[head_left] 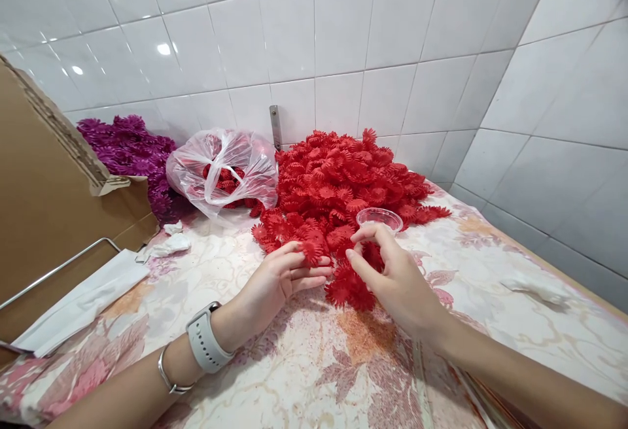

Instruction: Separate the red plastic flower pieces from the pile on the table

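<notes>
— Red flower piece point(313, 252): location?
— Frame centre, pinched in left hand point(279, 282), at near edge of red pile point(343, 180) on worktop point(304, 363).
— Right hand point(397, 282)?
— Curled just beside; grip cannot be told.

— What covers the bench point(304, 377)?
— A floral cloth. On it lie heaped red flower heads point(338, 187), purple flower heads point(130, 148), a plastic bag point(220, 167), a clear cup point(379, 218) and crumpled white paper point(169, 244).
</notes>
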Demonstrator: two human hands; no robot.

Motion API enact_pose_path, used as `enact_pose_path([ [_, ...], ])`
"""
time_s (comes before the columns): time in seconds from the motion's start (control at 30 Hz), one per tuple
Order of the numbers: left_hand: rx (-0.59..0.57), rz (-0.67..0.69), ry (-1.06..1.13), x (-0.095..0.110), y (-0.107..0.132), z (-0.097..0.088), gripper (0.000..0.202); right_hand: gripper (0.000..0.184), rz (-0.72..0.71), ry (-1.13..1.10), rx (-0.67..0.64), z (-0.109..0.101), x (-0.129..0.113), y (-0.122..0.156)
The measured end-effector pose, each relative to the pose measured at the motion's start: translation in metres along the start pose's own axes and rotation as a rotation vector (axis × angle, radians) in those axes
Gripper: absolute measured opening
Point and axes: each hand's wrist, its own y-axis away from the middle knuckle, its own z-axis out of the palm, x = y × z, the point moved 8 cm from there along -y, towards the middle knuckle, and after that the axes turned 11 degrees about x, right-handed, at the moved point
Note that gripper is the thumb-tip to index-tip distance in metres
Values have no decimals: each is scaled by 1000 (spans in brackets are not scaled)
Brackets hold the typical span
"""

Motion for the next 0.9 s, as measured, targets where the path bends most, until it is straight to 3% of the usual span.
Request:
enact_pose_path([
  [0.1, 7, -37, 2, -1, 0, 0, 5, 4, -12, -21, 27, -2, -1, -1],
  [0.23, 74, -96, 7, -1, 2, -3, 25, 4, 2, -30, 35, -3, 2, -3],
  [0.5, 57, 19, -311, -4, 2, -6, 19, 3, 5, -57, 35, -3, 5, -3],
  [0.77, 156, 25, -450, -1, 6, -14, 28, 19, 39, -142, -304, 22, -1, 9],
  [0.9, 139, 78, -476, 2, 7, -10, 25, 19, 18, -122, -345, 25, -4, 11],
])
